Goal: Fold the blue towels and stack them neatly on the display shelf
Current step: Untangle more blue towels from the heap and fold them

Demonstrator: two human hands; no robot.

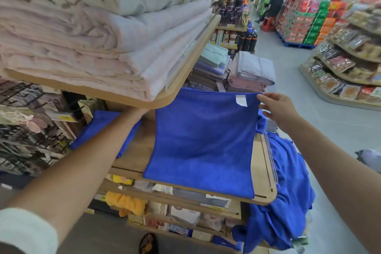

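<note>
A blue towel [203,142] with a white label lies spread flat on the wooden display shelf [266,173]. My right hand [277,107] pinches its far right corner. My left arm reaches under the upper shelf, so my left hand is hidden behind that shelf's edge. A folded blue towel [99,126] lies on the shelf's left side, under my left forearm. A heap of unfolded blue towels [288,198] hangs at the shelf's right end.
The upper wooden shelf [191,68] holds stacked pink and patterned blankets [99,37] right above the work area. Lower shelves [177,194] carry packaged goods. More folded towels [251,72] lie beyond. The aisle floor [329,130] runs on the right, with people far off.
</note>
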